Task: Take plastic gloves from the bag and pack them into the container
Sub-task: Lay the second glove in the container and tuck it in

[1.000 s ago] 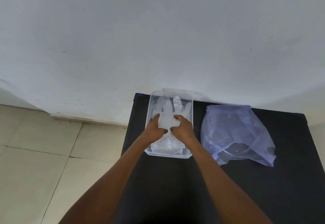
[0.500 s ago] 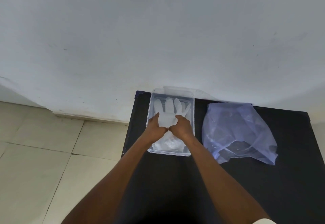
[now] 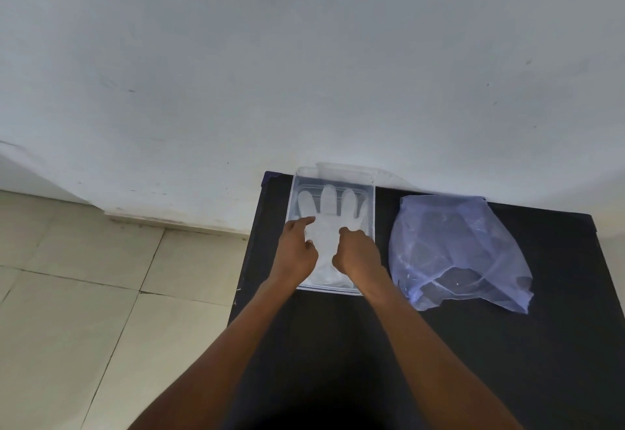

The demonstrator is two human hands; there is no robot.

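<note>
I had both hands, left hand (image 3: 297, 250) and right hand (image 3: 358, 254), loosely curled, gripping nothing, flattening the glove (image 3: 329, 223) in the container (image 3: 370, 213) at frame center; best pressed evenly outward.

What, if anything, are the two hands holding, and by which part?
Nothing is gripped. The left hand and right hand press down on the palm of the plastic glove lying flat in the container.

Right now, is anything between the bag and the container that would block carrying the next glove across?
Nothing visible does. The bag lies on the black table right of the container, bare tabletop between them. Both hands, left hand and right hand, rest on the glove inside.
</note>
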